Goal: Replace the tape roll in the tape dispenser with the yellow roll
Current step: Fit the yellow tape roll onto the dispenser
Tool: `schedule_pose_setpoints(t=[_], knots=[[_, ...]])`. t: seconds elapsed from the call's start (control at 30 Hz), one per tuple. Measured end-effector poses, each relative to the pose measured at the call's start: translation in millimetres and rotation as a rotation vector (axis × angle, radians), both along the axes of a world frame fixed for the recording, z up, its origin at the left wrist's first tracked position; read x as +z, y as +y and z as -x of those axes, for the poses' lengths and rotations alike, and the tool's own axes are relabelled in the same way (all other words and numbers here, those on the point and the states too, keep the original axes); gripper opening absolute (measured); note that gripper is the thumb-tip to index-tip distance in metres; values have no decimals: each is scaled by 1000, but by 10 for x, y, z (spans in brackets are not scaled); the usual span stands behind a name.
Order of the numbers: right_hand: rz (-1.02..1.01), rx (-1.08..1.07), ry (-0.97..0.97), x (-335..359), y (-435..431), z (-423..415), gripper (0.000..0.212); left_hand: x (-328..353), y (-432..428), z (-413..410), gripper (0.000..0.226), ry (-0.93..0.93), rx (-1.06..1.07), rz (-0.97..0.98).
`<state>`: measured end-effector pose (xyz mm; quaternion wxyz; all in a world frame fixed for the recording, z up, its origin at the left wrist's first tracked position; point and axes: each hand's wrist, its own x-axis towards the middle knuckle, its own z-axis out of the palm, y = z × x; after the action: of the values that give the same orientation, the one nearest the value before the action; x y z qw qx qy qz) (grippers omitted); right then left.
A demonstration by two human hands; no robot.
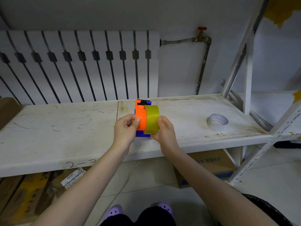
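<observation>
Shelving filled most of the frame: a scuffed white shelf board (65,128) ran across the middle, with a white radiator (78,62) behind it in the upper left. At the right of the board lay a spare white tape roll (218,123), flat and well apart from my hands.

At centre frame I had the tape dispenser (141,119), orange body over a blue base, standing on the board. My left hand (126,128) was closed on its orange side, thumb pressed to the curved face, steadying it. I judged the dispenser to be stiff, light plastic, easy to tip, so a hold low on the orange shell seemed right; the cutter end at the top of it looked like the part to keep fingers off, though I could not make out the blade.

The yellow roll (151,119) stood on edge against the dispenser's right side, touching it, and my right hand (162,129) gripped it, fingertips on the outer band and thumb under the lower rim. I could not tell whether it was seated on the hub. The roll looked rigid and light, smooth on the band and likely slick, so I reckoned the rim was the surer place to hold.
</observation>
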<state>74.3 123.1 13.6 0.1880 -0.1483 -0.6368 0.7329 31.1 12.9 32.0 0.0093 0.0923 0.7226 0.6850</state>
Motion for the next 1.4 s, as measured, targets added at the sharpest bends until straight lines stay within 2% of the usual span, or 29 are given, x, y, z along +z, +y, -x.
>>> schedule_pose_setpoints(t=[0.07, 0.13, 0.3, 0.4, 0.6, 0.8, 0.97, 1.13, 1.27, 1.4], knots=[[3, 7, 0, -18, -14, 4, 13, -15, 4, 0, 10, -15, -4, -16], [-78, -1, 0, -45, -16, -10, 16, -31, -6, -2, 11, -38, -4, -44], [-665, -101, -86, -130, 27, -57, 27, -98, -19, -45, 19, -118, -9, -108], [-816, -89, -163, -155, 64, -106, 34, -115, -25, -54, 23, -129, -15, -125], [-823, 8, -112, -217, 41, -147, 26, -131, -16, -44, 28, -142, -16, -121], [-774, -34, -57, -228, 83, -196, 14, -124, -47, -11, 27, -170, -74, -96], [-804, 0, -48, -252, 100, -235, 25, -170, -67, 34, 31, -199, -139, -31], [-836, 72, -32, -281, 134, -241, 26, -200, -95, 53, 33, -244, -201, -43], [-798, 119, -23, -283, 76, -247, 39, -183, -97, 32, 32, -247, -203, -78], [-684, 117, -34, -263, 108, -251, 28, -149, -128, 44, 27, -236, -232, -86]])
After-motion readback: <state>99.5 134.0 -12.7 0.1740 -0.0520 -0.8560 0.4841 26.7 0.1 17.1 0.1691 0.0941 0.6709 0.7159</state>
